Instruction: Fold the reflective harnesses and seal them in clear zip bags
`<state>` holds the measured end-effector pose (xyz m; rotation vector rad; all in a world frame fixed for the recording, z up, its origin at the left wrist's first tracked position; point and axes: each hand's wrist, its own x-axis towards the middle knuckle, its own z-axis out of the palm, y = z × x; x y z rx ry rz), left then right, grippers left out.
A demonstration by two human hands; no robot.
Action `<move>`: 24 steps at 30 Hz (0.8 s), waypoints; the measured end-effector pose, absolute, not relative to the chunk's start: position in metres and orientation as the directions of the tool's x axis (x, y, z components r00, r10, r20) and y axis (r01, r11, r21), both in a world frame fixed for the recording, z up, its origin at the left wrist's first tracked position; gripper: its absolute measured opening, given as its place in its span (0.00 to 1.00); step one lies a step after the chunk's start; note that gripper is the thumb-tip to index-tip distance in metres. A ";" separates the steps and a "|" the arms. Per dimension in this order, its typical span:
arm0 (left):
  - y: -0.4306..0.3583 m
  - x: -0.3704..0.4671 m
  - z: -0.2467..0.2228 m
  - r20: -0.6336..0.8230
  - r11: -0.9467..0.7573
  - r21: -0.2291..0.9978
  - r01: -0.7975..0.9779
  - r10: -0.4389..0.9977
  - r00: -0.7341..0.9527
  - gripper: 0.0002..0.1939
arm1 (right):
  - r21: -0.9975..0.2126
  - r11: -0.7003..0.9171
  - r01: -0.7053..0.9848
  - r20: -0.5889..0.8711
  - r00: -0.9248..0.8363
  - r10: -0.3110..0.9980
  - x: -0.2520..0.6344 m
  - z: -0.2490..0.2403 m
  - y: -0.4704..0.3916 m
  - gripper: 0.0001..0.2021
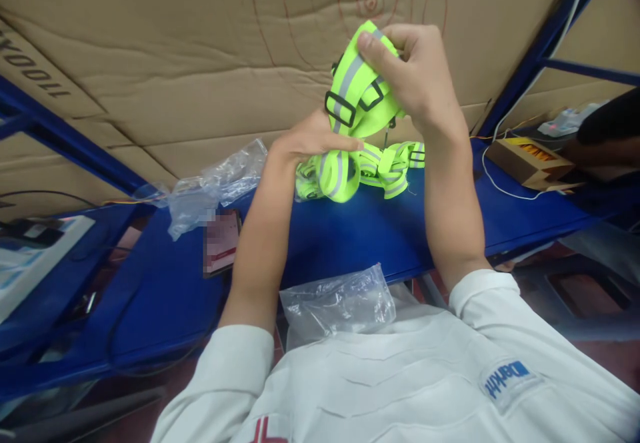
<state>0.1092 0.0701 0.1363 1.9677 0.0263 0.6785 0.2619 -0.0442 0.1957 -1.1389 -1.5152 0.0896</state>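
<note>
A neon-yellow reflective strap harness [350, 96] with grey stripes and black plastic buckles is lifted over the blue table [350, 236]. My right hand [417, 76] pinches its upper folded part between thumb and fingers. My left hand [307, 142] lies flat under and against the strap, fingers stretched toward the right. The rest of the harness [370, 170] lies bunched in loops on the table just below both hands.
A crumpled clear plastic bag [215, 186] lies at the left on the table, another clear bag [340, 303] at the near edge by my chest. A phone [221, 243] lies beside my left forearm. Cardboard sheets [175, 63] line the back; a small cardboard box [530, 160] sits at right.
</note>
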 end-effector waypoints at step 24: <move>0.084 0.098 0.141 0.462 -0.498 0.839 -0.218 0.442 0.769 0.21 | -0.331 0.605 0.724 0.672 -0.269 0.690 0.261 0.177 -0.025 0.24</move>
